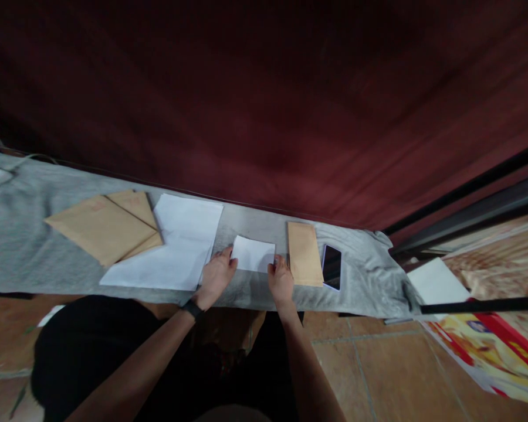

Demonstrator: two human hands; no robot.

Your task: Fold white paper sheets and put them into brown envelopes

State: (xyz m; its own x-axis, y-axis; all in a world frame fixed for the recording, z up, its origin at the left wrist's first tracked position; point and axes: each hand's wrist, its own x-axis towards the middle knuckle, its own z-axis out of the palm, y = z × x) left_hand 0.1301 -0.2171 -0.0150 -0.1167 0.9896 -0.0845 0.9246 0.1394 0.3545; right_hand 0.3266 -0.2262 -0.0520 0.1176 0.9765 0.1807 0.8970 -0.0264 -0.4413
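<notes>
A small folded white sheet of paper (254, 254) lies low over the grey cloth between my two hands. My left hand (217, 274), with a dark band on its wrist, is closed at the sheet's left edge. At the lower right corner my right hand (281, 280) has its fingers curled in and closed on the paper. Larger white sheets (187, 240) spread out to the left of my left hand. Just right of my right hand lies a tan envelope (305, 253). The undersides of my fingers are hidden.
More tan envelopes (101, 225) overlap the white sheets on the left. A phone (332, 266) lies right of the single envelope. The narrow grey cloth-covered surface (365, 281) runs along a dark red backdrop (246, 117). A colourful box (493, 351) stands at lower right.
</notes>
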